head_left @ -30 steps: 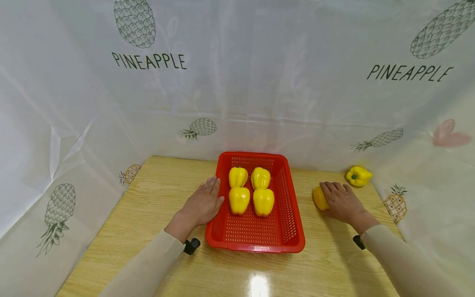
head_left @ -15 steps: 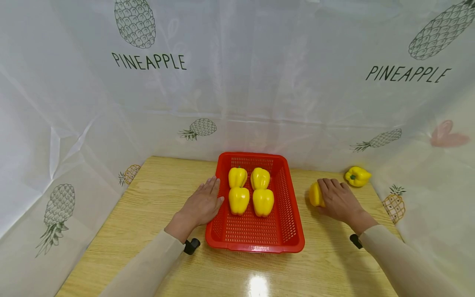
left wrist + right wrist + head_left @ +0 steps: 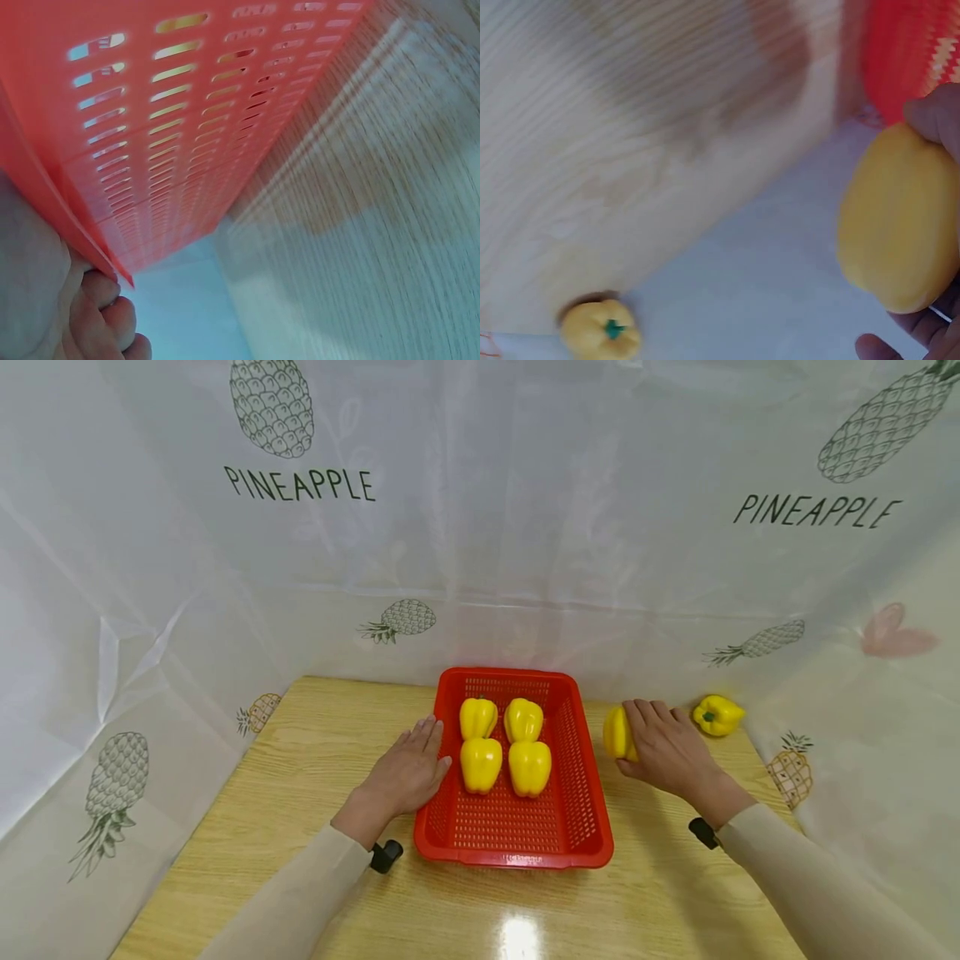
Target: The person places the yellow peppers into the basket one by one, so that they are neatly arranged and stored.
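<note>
My right hand (image 3: 667,747) grips a yellow bell pepper (image 3: 617,733) just right of the red perforated basket (image 3: 513,860). In the right wrist view the thumb lies at one end of that pepper and fingers curl under the other; it is raised off the table. My left hand (image 3: 405,774) rests along the basket's left rim with straight fingers, palm down. The left wrist view has its fingers (image 3: 97,322) against the rim's outer side. Inside the basket stand several yellow bell peppers (image 3: 482,766) in two rows, toward its far half.
Another yellow bell pepper (image 3: 717,716) lies at the table's far right corner, its green stem facing me. The wooden table (image 3: 300,768) meets a white curtain (image 3: 525,527) printed with pineapples behind and at both sides.
My right hand has lifted the bell pepper and carried it left, toward the basket. The left hand and the peppers in the basket have stayed put.
</note>
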Action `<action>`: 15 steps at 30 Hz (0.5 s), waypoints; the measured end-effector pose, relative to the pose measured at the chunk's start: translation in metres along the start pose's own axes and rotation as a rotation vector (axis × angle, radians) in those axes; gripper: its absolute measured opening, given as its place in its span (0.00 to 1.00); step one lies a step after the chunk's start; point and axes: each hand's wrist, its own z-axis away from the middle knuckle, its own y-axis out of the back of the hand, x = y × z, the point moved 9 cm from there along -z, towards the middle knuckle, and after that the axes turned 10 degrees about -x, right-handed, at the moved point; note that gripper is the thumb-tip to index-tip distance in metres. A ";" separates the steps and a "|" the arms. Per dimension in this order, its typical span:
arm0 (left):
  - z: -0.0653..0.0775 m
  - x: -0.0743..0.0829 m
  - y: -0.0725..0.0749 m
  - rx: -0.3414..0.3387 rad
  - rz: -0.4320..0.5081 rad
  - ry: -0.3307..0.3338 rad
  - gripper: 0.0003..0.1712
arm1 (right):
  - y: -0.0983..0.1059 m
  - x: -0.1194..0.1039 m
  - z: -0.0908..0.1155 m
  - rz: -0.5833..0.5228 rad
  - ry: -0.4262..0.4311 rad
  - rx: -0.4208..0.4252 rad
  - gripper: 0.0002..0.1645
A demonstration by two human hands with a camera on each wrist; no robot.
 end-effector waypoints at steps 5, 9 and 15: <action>0.000 0.001 0.001 -0.002 -0.010 -0.006 0.41 | 0.020 -0.013 -0.013 -0.009 -0.026 0.002 0.58; -0.001 0.001 0.001 -0.001 -0.020 -0.010 0.41 | 0.037 -0.033 -0.023 -0.024 -0.025 0.004 0.60; -0.001 -0.001 0.000 0.004 -0.024 -0.005 0.41 | 0.054 -0.078 -0.034 -0.039 0.021 0.002 0.61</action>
